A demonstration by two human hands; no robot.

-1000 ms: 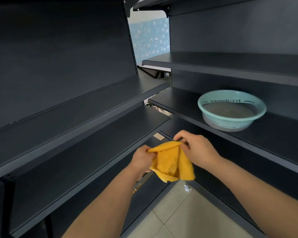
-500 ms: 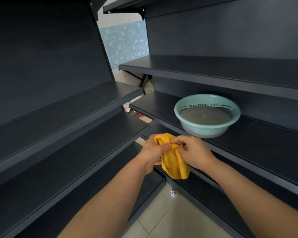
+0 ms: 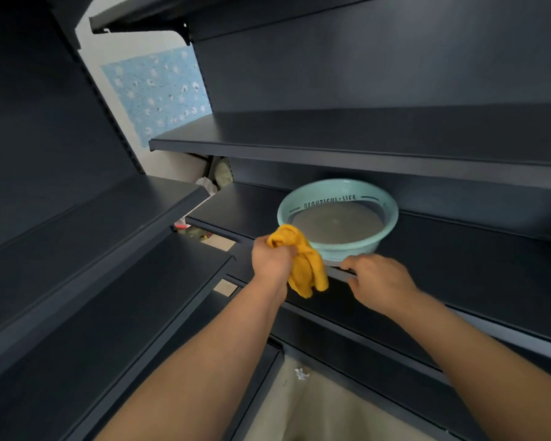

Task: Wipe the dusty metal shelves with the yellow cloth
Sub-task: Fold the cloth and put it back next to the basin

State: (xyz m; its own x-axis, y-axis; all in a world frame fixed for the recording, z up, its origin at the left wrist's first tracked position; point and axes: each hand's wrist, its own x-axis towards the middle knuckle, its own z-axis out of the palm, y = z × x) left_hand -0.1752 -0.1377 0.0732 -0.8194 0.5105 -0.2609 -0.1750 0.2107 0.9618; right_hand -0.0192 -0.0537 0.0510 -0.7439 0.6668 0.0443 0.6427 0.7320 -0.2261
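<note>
My left hand [image 3: 272,261] grips the bunched yellow cloth [image 3: 306,268], which hangs down from my fist just in front of the teal basin's near rim. My right hand [image 3: 379,281] has let go of the cloth and rests with spread fingers on the front edge of the dark metal shelf [image 3: 458,265] that carries the basin. Dark metal shelves run in two units: one on the left [image 3: 109,281] and one on the right, meeting at a corner.
A teal plastic basin [image 3: 385,202] holding murky water stands on the right unit's middle shelf. Another shelf [image 3: 331,141] overhangs it closely. Beige floor tiles [image 3: 325,409] with a scrap of litter show below between the units. Clutter lies in the gap behind the corner.
Both hands rose from below the shelf edge toward the basin. My right hand released the cloth and moved to the shelf edge; my left hand alone holds it now.
</note>
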